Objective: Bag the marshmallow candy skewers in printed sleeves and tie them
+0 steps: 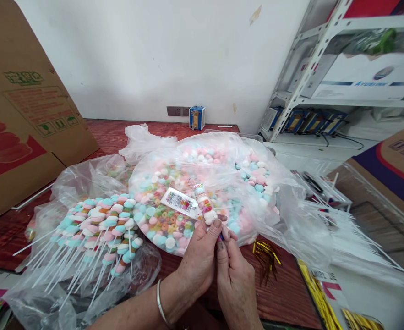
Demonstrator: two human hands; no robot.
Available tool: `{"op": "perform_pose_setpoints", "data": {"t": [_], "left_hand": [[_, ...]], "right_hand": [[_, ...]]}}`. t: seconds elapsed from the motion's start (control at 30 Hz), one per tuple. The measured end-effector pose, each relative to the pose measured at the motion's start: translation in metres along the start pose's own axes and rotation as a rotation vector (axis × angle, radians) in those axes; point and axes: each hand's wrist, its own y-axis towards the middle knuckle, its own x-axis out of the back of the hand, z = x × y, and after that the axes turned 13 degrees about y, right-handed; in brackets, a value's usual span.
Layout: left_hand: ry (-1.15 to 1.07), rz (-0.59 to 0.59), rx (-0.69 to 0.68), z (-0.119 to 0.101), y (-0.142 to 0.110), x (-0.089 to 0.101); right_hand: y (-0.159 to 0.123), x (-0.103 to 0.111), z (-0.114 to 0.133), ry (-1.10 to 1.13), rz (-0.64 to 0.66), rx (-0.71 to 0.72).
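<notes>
A marshmallow skewer (205,204) in a clear printed wrapper points up and away from me, its lower end inside both hands. My left hand (200,256), below which a silver bangle circles the wrist, is closed around the wrapper's lower end. Pressed against it, my right hand (236,270) pinches the same end; a bit of something dark blue shows between the fingers, too small to name. A white printed card (179,202) lies beside the wrapped skewer. Behind the hands spreads a large clear plastic bag (202,172) of loose marshmallows and ring-shaped sweets.
Many bare marshmallow skewers (99,229) are heaped on plastic at left. Gold twist ties (267,259) lie right of my hands, white sticks (353,229) further right. A cardboard box (26,105) stands at left, another (394,165) at right, below a metal shelf (312,64).
</notes>
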Motion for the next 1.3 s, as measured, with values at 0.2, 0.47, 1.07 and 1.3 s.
{"op": "perform_pose_setpoints", "data": {"t": [0.2, 0.47, 1.07, 1.3], "left_hand": [[0.030, -0.034, -0.027, 0.010, -0.002, 0.000], [0.138, 0.253, 0.110, 0.000, -0.015, 0.019], [0.220, 0.514, 0.244, 0.010, -0.018, 0.051], [0.343, 0.513, 0.138, 0.011, -0.025, 0.045]], "right_hand": [[0.003, 0.001, 0.005, 0.405, -0.024, -0.238], [0.000, 0.000, 0.010, 1.306, 0.045, -0.752], [-0.026, 0.010, 0.024, 1.779, 0.126, -0.888], [-0.041, 0.024, 0.005, 1.407, 0.367, -0.743]]}}
